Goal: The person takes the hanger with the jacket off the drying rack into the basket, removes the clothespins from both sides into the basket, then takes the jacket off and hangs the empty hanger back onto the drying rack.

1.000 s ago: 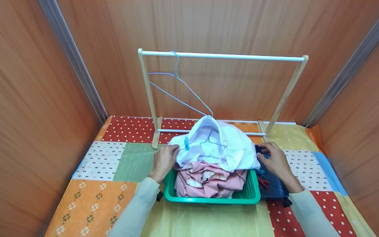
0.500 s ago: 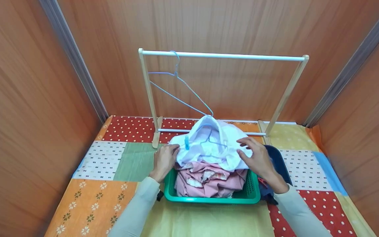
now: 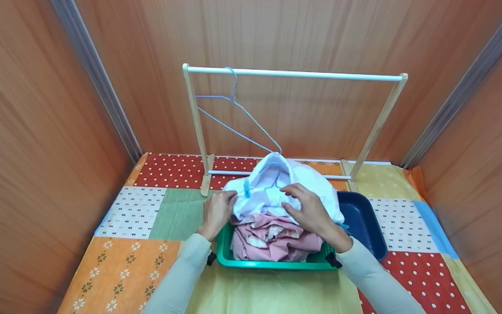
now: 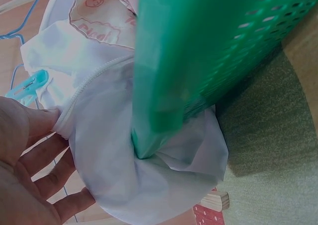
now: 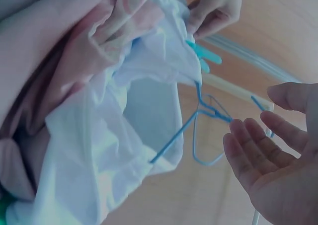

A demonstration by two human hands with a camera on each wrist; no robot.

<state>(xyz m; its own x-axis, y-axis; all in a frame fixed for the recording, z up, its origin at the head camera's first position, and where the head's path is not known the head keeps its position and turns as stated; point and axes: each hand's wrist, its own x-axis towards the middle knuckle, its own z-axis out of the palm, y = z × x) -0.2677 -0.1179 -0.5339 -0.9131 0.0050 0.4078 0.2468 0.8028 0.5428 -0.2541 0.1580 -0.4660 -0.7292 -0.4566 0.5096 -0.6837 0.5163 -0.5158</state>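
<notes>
A white shirt (image 3: 318, 183) lies over the far part of a green basket (image 3: 273, 264), above folded pink clothing (image 3: 251, 253). Inside the shirt's neckline is a blue wire hanger (image 5: 174, 138), its hook sticking out. My left hand (image 3: 218, 213) pinches the shirt's edge at the left, close to a light blue clothespin (image 3: 246, 189) clipped on the fabric. Over the front of the shirt, my right hand (image 3: 312, 213) has thumb and fingers apart and holds nothing. In the right wrist view its fingertips overlap the hanger's hook.
Behind the basket stands a clothes rack (image 3: 299, 74) with a white top bar and wooden legs; another blue hanger (image 3: 257, 124) hangs from its left part. A dark blue tray (image 3: 371, 226) sits right of the basket. Wooden panels (image 3: 464, 152) enclose the patchwork cloth (image 3: 181, 213).
My right hand has moved left from above the dark blue tray, across the shirt's right side, to the hanger at its middle. The left hand keeps its place on the shirt's edge.
</notes>
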